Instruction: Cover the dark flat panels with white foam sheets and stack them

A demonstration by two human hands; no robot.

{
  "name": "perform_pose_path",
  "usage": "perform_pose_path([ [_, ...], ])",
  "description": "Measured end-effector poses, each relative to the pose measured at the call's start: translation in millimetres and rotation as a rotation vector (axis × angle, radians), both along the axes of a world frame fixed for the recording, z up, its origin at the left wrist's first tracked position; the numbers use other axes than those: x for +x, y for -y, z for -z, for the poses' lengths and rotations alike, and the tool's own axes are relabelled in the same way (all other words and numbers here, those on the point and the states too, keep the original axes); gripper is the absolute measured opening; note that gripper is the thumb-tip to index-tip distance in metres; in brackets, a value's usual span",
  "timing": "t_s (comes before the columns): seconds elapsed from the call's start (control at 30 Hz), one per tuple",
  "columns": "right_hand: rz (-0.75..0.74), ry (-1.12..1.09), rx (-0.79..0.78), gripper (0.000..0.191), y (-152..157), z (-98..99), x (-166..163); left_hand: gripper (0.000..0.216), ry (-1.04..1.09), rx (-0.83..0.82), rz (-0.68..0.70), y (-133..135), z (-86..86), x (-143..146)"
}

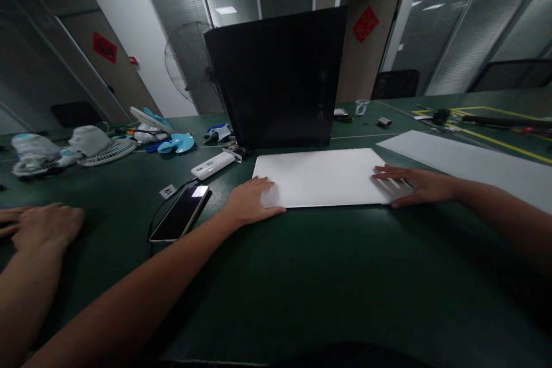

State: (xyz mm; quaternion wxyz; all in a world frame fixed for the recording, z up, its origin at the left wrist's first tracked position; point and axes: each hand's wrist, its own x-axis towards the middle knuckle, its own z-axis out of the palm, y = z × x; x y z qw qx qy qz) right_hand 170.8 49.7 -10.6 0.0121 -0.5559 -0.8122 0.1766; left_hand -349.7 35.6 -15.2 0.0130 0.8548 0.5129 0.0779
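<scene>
A flat white rectangular panel [321, 175] lies on the dark green table in front of me. My left hand [250, 201] rests at its left end, fingers on the white surface and thumb stretched along the near edge. At the opposite end, my right hand [403, 184] touches the panel with its fingers spread and thumb by the near corner. Neither hand is closed round the panel as far as I can see. Directly behind it stands a large black panel [280, 80], tilted slightly; whether the two are joined I cannot tell.
A phone [181, 215] with a cable and a white stick-shaped device [212, 165] lie left of my left hand. White fan parts [99, 146] and blue blades [176, 142] sit farther left. Another person's hand [47, 224] rests at far left. A white sheet [470, 161] lies right.
</scene>
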Motion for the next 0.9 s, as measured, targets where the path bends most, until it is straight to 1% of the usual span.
perform_pose_path([
  [0.17,0.006,-0.041,0.027,0.093,-1.1,-2.1,6.5,0.101,0.011,0.015,-0.012,-2.3,-1.9,-2.4],
  [0.3,0.018,-0.057,0.030,0.092,-1.7,-2.4,10.4,0.099,0.032,0.011,0.002,-3.5,-3.4,-3.2],
  [0.47,0.017,-0.071,0.029,0.093,-1.6,-2.3,11.7,0.107,0.042,-0.090,-0.064,-3.9,-2.6,-2.8],
  [0.53,0.021,-0.074,0.024,0.094,-1.4,-2.8,11.0,0.107,0.050,-0.107,-0.058,-4.7,-0.9,-3.0],
  [0.63,0.027,-0.062,0.015,0.096,-0.9,-4.3,9.9,0.104,0.058,-0.089,-0.028,-6.0,1.4,-3.6],
  [0.73,0.041,-0.067,0.002,0.097,-0.5,-4.8,11.1,0.104,0.047,-0.087,-0.040,-6.0,1.6,-3.8],
  [0.9,0.089,-0.195,0.019,0.096,-6.8,3.5,23.9,0.103,0.029,-0.058,-0.046,-3.0,-0.1,-2.6],
])
